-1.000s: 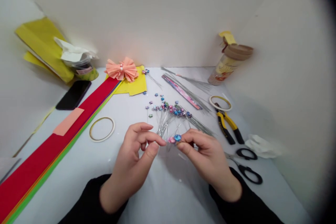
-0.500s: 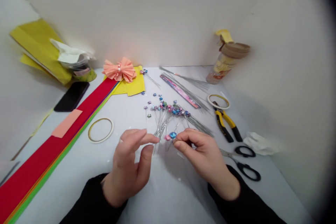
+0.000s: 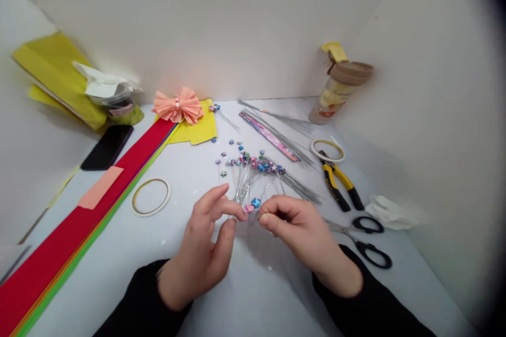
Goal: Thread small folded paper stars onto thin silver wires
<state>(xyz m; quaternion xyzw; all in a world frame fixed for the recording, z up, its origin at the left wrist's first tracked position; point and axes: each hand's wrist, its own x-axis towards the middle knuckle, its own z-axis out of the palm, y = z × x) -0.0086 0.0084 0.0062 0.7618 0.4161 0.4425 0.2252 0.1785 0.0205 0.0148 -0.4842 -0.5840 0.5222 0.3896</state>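
Observation:
My right hand (image 3: pixel 302 234) is closed in a pinch, thumb against forefinger, on the thin wires of a blue paper star (image 3: pixel 256 203) and a pink paper star (image 3: pixel 248 208). Both star heads stick out left of the fingertips. My left hand (image 3: pixel 207 242) has its fingers apart, holding nothing, and its forefinger tip is at the pink star; whether it touches cannot be made out. Just beyond the hands lies a heap of small wire-stemmed paper stars (image 3: pixel 265 166), stems pointing towards me.
Scissors (image 3: pixel 358 239), yellow-black pliers (image 3: pixel 342 184), a tape roll (image 3: pixel 328 151) and crumpled tissue (image 3: pixel 389 213) lie right. Left are another tape roll (image 3: pixel 151 197), a long red paper stack (image 3: pixel 83 231), a pink bow (image 3: pixel 179 105) and a phone (image 3: pixel 107 146). A brown-lidded cup (image 3: pixel 336 92) stands behind.
My left hand has moved right, bringing its forefinger up to the pink star. The pinched stars have shifted slightly left with my right hand, which keeps its pinch.

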